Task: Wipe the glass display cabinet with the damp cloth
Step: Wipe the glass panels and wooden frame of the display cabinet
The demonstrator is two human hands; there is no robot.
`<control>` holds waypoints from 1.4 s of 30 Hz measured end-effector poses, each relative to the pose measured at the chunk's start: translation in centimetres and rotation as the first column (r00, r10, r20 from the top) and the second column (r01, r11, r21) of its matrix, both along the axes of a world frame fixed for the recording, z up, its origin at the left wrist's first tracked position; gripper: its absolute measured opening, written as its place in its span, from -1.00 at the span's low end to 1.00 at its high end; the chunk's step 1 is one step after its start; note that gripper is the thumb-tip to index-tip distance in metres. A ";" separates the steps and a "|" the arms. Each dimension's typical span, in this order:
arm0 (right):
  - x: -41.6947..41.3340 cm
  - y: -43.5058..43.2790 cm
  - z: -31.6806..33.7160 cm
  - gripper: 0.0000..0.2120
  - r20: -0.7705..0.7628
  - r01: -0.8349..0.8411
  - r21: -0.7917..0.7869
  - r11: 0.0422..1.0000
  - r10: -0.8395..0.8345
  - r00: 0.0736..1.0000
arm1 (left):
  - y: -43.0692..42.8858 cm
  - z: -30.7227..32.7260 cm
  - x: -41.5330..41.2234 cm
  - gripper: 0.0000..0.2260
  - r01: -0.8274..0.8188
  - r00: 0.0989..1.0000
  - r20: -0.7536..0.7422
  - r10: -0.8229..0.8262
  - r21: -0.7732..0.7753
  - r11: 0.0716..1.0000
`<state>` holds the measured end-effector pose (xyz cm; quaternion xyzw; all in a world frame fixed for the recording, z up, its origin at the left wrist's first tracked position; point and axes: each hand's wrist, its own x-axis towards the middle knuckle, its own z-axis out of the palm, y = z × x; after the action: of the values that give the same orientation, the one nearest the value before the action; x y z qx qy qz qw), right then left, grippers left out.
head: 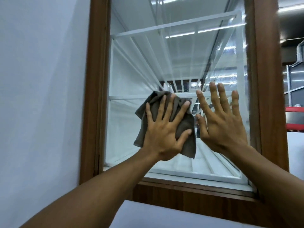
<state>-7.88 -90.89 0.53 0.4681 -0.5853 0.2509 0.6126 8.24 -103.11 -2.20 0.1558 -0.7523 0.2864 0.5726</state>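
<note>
Two bare hands and one cloth are at work on a single glass pane near the middle of the frame. The left hand (166, 129) lies flat with fingers spread wide, pressing the cloth (185, 127) against the glass; it pins the cloth under palm and fingers rather than gripping it. The cloth is one dark grey-brown piece, soft and finely napped, crumpled, with loose corners hanging out at its upper left, lower left and lower right. Just to its right, the right hand (222, 124) is spread open and empty, palm toward the pane, thumb close to the cloth's right edge; whether the palm touches the glass cannot be told. The glass display cabinet (172, 51) fills the centre of the frame: a tall pane in a brown wood-grain frame (97, 89), with white metal bars and shelving behind it. A band of streaky, wet-looking smears runs down the pane's right side. A plain pale wall (42, 96) takes up the left of the frame. At the right edge sits one red object (295, 119), partly cut off.
</note>
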 end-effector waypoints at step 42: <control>0.3 2.7 19.6 -0.31 0.079 0.085 0.043 0.995 -0.088 0.993 | -1.5 17.6 0.7 -0.33 0.012 1.000 -0.001 -0.012 -0.028 1.000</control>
<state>-7.61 -88.19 20.15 0.4439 -0.6342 0.2313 0.5893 8.92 -104.61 15.38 0.1434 -0.7488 0.2931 0.5769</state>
